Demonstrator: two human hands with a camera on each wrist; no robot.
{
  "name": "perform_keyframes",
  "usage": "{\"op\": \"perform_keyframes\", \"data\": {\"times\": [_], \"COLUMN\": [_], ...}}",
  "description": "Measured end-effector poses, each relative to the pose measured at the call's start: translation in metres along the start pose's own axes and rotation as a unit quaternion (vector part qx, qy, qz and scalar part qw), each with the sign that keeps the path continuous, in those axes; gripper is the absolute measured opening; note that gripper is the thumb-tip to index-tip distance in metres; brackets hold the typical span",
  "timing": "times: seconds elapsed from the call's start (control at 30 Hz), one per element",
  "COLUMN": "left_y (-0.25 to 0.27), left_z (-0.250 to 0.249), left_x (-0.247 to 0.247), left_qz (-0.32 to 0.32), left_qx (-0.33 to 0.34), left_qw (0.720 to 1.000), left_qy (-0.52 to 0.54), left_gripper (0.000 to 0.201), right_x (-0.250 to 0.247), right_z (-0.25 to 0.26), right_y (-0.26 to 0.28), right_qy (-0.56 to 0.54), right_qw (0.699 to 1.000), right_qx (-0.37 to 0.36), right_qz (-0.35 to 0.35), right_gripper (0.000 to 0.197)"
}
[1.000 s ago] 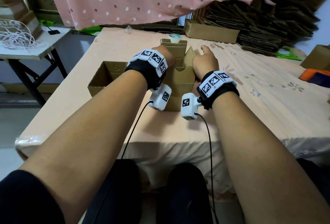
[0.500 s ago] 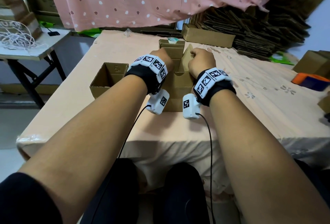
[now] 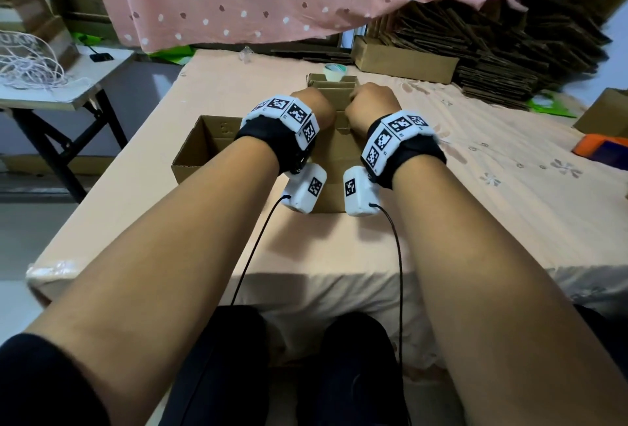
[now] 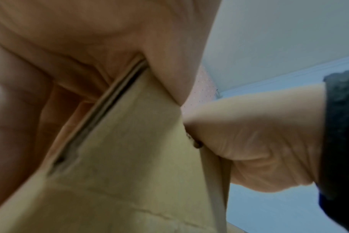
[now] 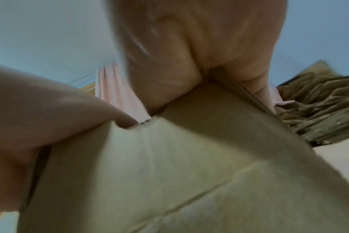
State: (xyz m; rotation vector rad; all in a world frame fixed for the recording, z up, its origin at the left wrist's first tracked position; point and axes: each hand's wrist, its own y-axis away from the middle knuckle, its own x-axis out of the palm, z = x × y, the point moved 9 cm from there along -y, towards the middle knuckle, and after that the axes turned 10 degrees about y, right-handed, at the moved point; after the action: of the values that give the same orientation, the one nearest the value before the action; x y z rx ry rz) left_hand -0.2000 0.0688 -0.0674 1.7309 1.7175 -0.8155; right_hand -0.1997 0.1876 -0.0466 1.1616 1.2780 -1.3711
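Observation:
A half-folded brown cardboard box stands on the cloth-covered table in front of me. My left hand grips its left wall, fingers curled over the folded edge. My right hand grips the right wall the same way, thumb and palm clamped on the cardboard. Both fists sit close together on top of the box. The box's inside is hidden by my hands.
A finished open box sits just left of the one I hold. Behind it lie a tape roll and a long flat box. Stacked flat cardboard fills the back right; a side table with cord stands left.
My right hand went from flat fingers on the right flap to a fist gripping it. The flap has been folded inward, and both hands have drawn closer together on the box.

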Motion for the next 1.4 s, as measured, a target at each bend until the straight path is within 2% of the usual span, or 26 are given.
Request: {"op": "perform_keyframes", "data": {"times": [0.13,0.43,0.63,0.73,1.07,1.4], "left_y": [-0.001,0.003,0.013,0.019,0.018,0.0], "left_z": [-0.005,-0.005,-0.009,-0.01,-0.005,-0.007], "left_x": [0.003,0.0,0.0,-0.001,0.0,0.001], "left_qz": [-0.001,-0.012,-0.014,-0.018,-0.018,-0.013], "left_qx": [0.009,-0.003,-0.004,-0.024,-0.041,-0.051], "left_qw": [1.0,0.999,0.999,0.999,0.998,0.999], "left_qy": [-0.024,-0.03,-0.033,-0.032,0.037,-0.004], "left_gripper": [0.036,0.035,0.034,0.035,0.033,0.036], "right_x": [0.005,0.016,0.013,0.012,0.01,0.015], "right_z": [-0.003,-0.015,-0.018,-0.019,-0.02,-0.022], "right_y": [-0.003,0.0,0.008,0.011,0.018,0.0], "right_qy": [0.016,-0.064,-0.088,-0.091,-0.134,-0.124], "right_qw": [1.0,0.996,0.994,0.994,0.988,0.989], "right_qx": [-0.011,0.017,0.039,0.038,0.06,0.062], "right_qz": [0.024,0.06,0.05,0.047,0.052,0.053], "right_gripper": [0.031,0.033,0.034,0.033,0.033,0.031]}}
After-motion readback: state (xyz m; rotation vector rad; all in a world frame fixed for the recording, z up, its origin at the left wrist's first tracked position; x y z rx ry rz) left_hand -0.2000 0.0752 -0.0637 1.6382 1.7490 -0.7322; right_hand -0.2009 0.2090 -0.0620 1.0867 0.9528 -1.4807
